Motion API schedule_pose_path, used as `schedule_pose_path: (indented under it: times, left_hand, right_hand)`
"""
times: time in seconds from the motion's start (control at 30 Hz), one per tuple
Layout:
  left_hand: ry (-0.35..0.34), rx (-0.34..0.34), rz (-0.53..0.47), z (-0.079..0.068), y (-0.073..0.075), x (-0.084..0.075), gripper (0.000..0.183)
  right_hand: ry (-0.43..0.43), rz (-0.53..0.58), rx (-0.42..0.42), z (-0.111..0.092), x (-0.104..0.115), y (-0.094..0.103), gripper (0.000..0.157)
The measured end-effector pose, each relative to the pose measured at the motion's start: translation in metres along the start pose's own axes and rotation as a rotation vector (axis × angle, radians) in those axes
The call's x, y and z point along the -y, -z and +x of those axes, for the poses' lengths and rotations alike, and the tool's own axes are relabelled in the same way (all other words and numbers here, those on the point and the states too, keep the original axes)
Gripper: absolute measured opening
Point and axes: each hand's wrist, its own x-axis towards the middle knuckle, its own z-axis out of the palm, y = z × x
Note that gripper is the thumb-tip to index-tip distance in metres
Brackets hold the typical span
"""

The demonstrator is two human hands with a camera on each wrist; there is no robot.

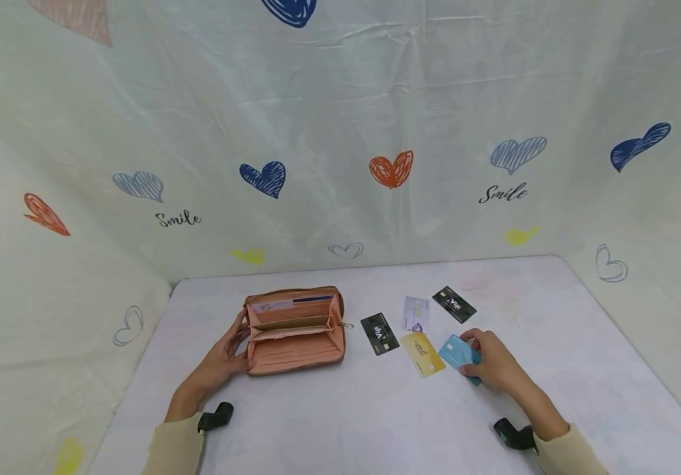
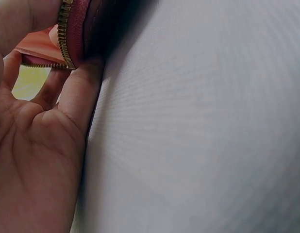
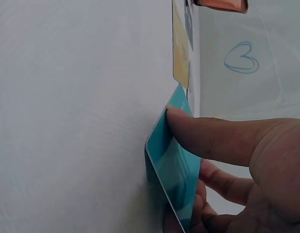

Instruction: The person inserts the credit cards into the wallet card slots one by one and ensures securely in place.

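Observation:
An open pink zip wallet (image 1: 298, 359) lies at the left of the table, its pockets facing up. My left hand (image 1: 218, 363) holds its left edge, thumb toward the front corner and fingers along the side; the left wrist view shows the brass zip teeth (image 2: 65, 34) between thumb and fingers. At the right, my right hand (image 1: 497, 363) pinches a light blue card (image 1: 455, 351) by its right end. In the right wrist view that card (image 3: 174, 170) is tilted, with the thumb on its face and fingers behind, one edge raised off the table.
A gold card (image 1: 423, 354) lies just left of the blue one. Behind it are a whitish card (image 1: 416, 311) and a black VIP card (image 1: 454, 304); another black VIP card (image 1: 380, 334) lies nearer the wallet. A heart-printed curtain (image 1: 328, 132) borders the table (image 1: 340, 422) behind and at the sides.

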Motion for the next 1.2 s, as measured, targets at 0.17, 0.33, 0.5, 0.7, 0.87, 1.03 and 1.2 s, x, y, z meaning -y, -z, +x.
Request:
schedule_pose_path:
  times: [0.17, 0.33, 0.5, 0.7, 0.87, 1.03, 1.2]
  left_hand:
    - [0.008, 0.000, 0.011, 0.000, 0.000, 0.002, 0.116]
    - [0.016, -0.004, 0.022, 0.001, 0.000, 0.004, 0.117]
    - [0.000, 0.001, 0.021, 0.001, 0.001, 0.006, 0.116]
    - [-0.018, 0.007, 0.020, 0.002, 0.002, 0.008, 0.114]
    - [-0.038, 0.021, 0.018, 0.003, 0.003, 0.008, 0.113]
    - [-0.037, 0.018, 0.024, 0.003, 0.003, 0.008, 0.113]
    - [-0.027, 0.014, 0.024, 0.002, 0.003, 0.008, 0.115]
  right_hand:
    - [0.031, 0.026, -0.021, 0.000, 0.002, 0.006, 0.031]
    - [0.087, 0.073, -0.028, 0.000, 0.002, 0.016, 0.015]
    - [0.149, 0.104, -0.059, 0.001, 0.003, 0.028, 0.013]
    - [0.212, 0.140, -0.109, 0.004, 0.012, 0.035, 0.014]
    - [0.255, 0.183, -0.127, 0.008, 0.025, 0.034, 0.013]
    - [0.298, 0.213, -0.121, 0.012, 0.042, 0.030, 0.013]
    - [0.355, 0.264, -0.137, 0.019, 0.062, 0.027, 0.013]
